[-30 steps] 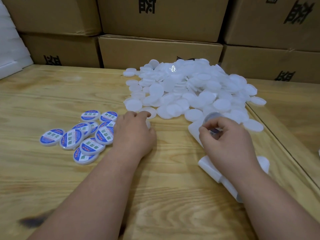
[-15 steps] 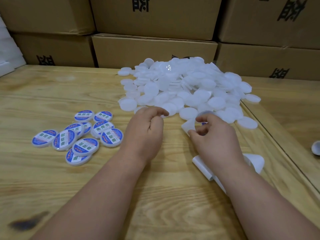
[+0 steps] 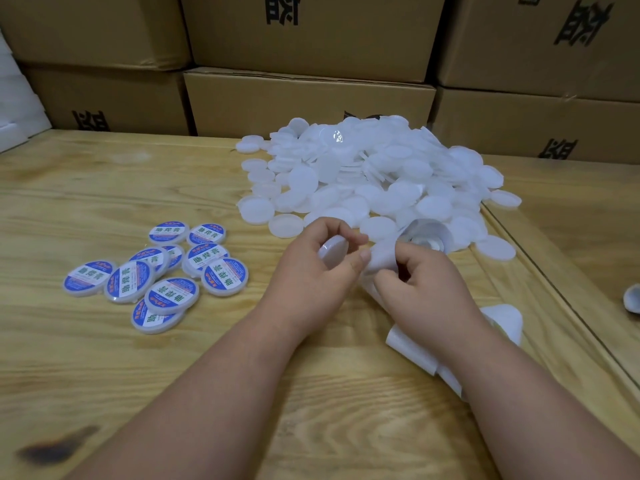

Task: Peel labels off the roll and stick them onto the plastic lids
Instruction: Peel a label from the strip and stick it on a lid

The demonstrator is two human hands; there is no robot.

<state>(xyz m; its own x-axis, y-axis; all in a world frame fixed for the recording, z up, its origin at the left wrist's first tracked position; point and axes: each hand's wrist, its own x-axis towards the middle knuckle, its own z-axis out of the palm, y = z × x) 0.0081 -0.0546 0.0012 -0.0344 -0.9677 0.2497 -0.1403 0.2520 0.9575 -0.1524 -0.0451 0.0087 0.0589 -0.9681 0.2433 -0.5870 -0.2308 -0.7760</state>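
A big heap of blank white plastic lids lies on the wooden table at centre right. Several lids with blue and white labels lie in a loose group at the left. My left hand holds one blank lid tilted between thumb and fingers. Touching it from the right, my right hand pinches the white label strip. The strip's backing paper trails from under my right wrist. A curled, shiny grey part of the label roll shows just beyond my right fingers.
Stacked cardboard boxes wall off the table's far edge. White foam leans at the far left. A seam in the table runs diagonally on the right, with a small white object past it at the frame edge.
My left hand left the labelled lids, took a blank lid from the heap's near edge and brought it against my right hand. My right hand stayed on the strip.
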